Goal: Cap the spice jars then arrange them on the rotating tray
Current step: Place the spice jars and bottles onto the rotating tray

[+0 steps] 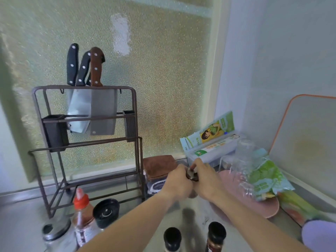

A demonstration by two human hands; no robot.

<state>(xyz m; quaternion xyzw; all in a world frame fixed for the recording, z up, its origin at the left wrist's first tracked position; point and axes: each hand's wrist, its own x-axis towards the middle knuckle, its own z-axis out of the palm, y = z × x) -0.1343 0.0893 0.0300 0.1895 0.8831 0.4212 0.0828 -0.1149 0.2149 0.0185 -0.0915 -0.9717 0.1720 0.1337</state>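
Both hands are out over the steel bench (196, 213), meeting at a small dark spice jar (192, 175) held up between them, well toward the far side near the folded brown cloth (160, 165). The left hand (179, 180) has its grip clamped round the jar's body, and the right hand (205, 177) pinches at the top of it, fingers together on the cap end (blur makes it hard to tell whether the cap is seated). Close to the camera, two dark-capped spice jars (172, 238) stand upright on the bench, one just left of the other, well apart from the hands. Over at the near left stand a red-capped sauce bottle (81, 211), a black-topped grinder (106, 212) just right of it, and a shiny metal-lidded shaker (56, 233) nearest the corner. Behind them rises the wire knife rack (85, 142) with three knives in it. On the right, a pink plate (254, 202) carries upturned clear glasses (240, 166) and a green printed packet (267, 180).
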